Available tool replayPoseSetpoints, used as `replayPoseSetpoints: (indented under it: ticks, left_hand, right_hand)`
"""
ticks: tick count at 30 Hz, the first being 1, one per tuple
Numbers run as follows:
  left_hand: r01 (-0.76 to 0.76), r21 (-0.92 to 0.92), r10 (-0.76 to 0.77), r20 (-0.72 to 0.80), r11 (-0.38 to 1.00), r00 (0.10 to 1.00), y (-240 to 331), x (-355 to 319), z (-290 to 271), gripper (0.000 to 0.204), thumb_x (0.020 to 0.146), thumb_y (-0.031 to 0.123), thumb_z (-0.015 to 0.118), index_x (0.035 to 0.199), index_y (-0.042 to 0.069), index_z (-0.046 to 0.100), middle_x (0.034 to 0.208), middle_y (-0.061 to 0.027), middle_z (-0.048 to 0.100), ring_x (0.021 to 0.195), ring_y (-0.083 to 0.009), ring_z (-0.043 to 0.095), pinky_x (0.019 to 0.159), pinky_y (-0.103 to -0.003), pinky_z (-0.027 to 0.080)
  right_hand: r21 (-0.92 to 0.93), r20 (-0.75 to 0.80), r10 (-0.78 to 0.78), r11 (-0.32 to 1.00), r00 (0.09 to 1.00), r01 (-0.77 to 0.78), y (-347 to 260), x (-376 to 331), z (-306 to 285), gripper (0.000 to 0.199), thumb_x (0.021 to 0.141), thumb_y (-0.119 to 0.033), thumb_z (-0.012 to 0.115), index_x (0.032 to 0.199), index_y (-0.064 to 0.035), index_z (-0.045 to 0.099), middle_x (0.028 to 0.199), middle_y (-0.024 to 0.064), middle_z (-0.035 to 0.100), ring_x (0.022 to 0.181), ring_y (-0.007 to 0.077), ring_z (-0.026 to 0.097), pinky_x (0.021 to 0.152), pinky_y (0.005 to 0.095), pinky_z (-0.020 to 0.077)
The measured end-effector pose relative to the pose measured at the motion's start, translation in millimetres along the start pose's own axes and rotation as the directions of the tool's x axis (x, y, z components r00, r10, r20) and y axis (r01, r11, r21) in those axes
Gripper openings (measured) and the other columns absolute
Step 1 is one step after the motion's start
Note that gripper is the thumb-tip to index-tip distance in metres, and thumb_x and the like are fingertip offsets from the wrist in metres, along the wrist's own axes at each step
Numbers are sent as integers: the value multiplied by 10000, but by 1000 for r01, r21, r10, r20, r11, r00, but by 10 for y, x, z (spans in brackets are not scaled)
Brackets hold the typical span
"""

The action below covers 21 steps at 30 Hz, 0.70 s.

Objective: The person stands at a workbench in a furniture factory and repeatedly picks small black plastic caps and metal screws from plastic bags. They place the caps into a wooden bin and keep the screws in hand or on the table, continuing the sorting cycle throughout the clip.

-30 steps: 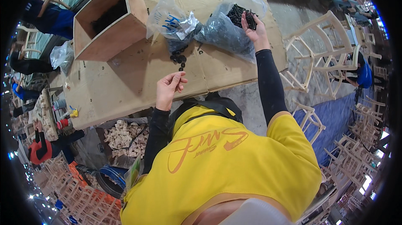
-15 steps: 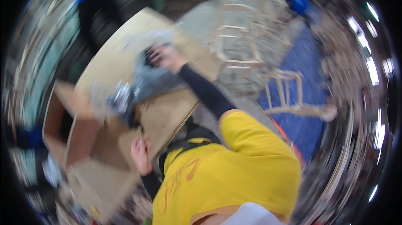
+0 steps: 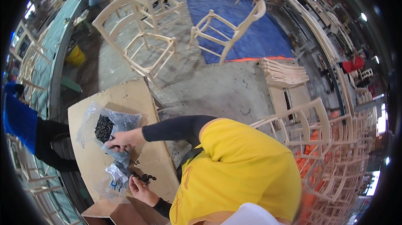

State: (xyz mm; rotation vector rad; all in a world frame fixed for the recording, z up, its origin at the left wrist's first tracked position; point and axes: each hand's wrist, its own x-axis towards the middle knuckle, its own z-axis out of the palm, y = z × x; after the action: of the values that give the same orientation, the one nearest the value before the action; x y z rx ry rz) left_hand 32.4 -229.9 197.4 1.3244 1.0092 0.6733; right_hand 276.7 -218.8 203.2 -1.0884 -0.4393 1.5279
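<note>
Black screws [image 3: 103, 129] fill the mouth of a clear plastic bag [image 3: 128, 120] lying on a cardboard-covered tabletop [image 3: 157, 160]. At the bag's near edge is my right hand [image 3: 124, 139], its fingers closed around something dark that looks like screws. My left hand [image 3: 141, 189] is lower down, fingers curled and pinched at a small cluster of dark, ring-shaped metal pieces [image 3: 145, 178]. Another small dark piece [image 3: 136, 162] shows between the two hands. A second clear bag [image 3: 114, 184] with blue marking lies beside my left hand.
An open cardboard box [image 3: 98, 210] stands by the near table edge. Bare wooden chair frames [image 3: 138, 53] stand beyond the table, another [image 3: 228, 32] on a blue sheet [image 3: 255, 43]. A person in blue [image 3: 23, 120] is at the left. Curved wooden slats [image 3: 282, 73] lie stacked at right.
The view has swung round and is sharper now. My right hand remains by the bag of screws; my left hand is now beside the dark metal pieces.
</note>
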Motion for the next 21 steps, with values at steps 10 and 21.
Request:
replayPoseSetpoints:
  ticks: [10, 21]
  left_hand:
    - [-27, -17, 30, 213, 1000, 977, 207, 112, 179, 288, 978, 180, 543, 1171, -33, 563, 857, 13, 521, 672, -44, 399, 575, -190, 323]
    - [-74, -82, 82, 97, 994, 992, 406, 14, -152, 169, 913, 115, 636, 1046, 17, 671, 882, 27, 616, 733, -29, 484, 643, -183, 392]
  right_hand:
    - [587, 323, -69, 797, 944, -142, 588, -705, 204, 287, 991, -456, 449, 935, -181, 508, 685, -134, 430, 478, -24, 305, 366, 149, 180]
    - [605, 238, 5, 781, 971, -152, 511, -653, 365, 283, 998, -465, 408, 900, -211, 485, 734, -87, 396, 470, -10, 300, 355, 125, 182]
